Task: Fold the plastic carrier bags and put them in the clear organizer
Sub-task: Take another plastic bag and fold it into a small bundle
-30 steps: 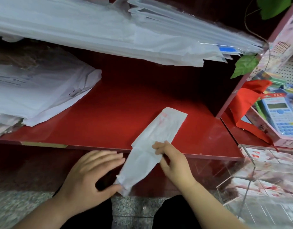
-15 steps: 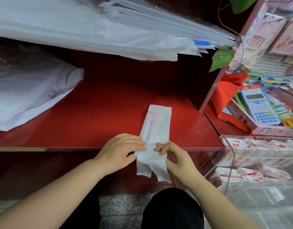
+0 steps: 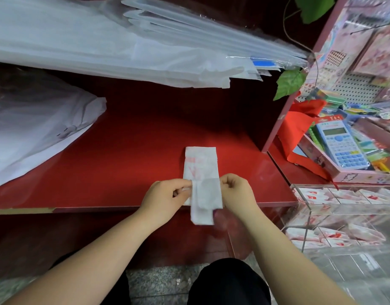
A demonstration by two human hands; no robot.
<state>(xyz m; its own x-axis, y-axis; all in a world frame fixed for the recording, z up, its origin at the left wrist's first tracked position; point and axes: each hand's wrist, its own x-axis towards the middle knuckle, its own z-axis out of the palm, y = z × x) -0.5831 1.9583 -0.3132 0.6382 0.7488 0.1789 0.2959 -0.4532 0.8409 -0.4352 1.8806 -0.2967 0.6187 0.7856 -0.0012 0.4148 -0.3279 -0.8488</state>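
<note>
A: Where is the bag?

B: The bag (image 3: 200, 164) lies as a narrow white strip on the red shelf (image 3: 134, 155), right of centre. Its near end hangs over the shelf's near edge.

A: And the hands?

B: Both are on its near part. The left hand (image 3: 165, 198) pinches the left side between thumb and curled fingers. The right hand (image 3: 237, 192) pinches the right side the same way. Neither holds anything else.

A: Which step is this?

B: Folding, by the look of it. The strip is already narrowed lengthwise, and a flap seems doubled over at the near end. It is not yet a small packet.

A: What does the next move call for?

B: Probably more crosswise folds. Thin plastic tends to spring open, so each crease wants pressing flat against the shelf. After that the packet goes to the organizer (image 3: 308, 219), near on the right, just beside the shelf. Its compartments already hold folded bags. Which one has room, the view does not show.
</note>
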